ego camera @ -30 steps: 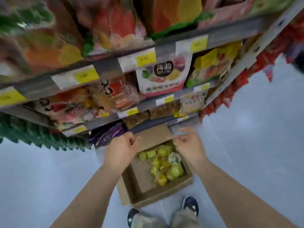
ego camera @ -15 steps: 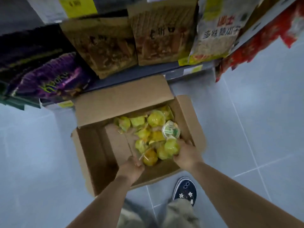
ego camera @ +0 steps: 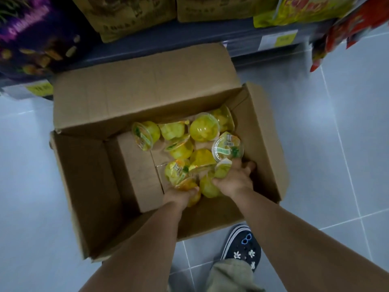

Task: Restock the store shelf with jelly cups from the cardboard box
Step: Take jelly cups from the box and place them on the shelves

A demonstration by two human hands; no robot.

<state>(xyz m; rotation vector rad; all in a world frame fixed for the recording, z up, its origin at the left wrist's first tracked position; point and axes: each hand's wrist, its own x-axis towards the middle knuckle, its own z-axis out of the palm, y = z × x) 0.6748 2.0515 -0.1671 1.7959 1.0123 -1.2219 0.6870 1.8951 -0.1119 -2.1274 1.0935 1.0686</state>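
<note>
Lying in a loose heap, the jelly cups (ego camera: 203, 128) are small clear tubs of yellow jelly with printed foil lids; some sit lid-up, some are tipped on their sides, and one shows its white and green lid (ego camera: 227, 148) facing the camera. They fill the right half of the cardboard box (ego camera: 84, 186), against its right wall, while the left half shows bare cardboard bottom. The box stands open on the grey tiled floor (ego camera: 347, 144), its far flap (ego camera: 143, 87) folded back toward the bottom shelf (ego camera: 189, 36), its right flap standing up beside the heap.

On that shelf stand brown snack bags (ego camera: 130, 15), a purple bag (ego camera: 29, 34) at the left and a yellow bag (ego camera: 305, 9) at the right, with yellow price tags along the shelf edge. A dark shoe with small flower charms (ego camera: 242, 247) stands on the floor at the box's near edge.

Both hands reach in over the near wall to the near side of the heap. The left hand (ego camera: 181, 196) has its fingers curled onto an orange-yellow cup at the heap's near edge. The right hand (ego camera: 233, 180) is closed around one or two cups, thumb across a pale yellow one, fingers buried among the tubs near the right wall.
</note>
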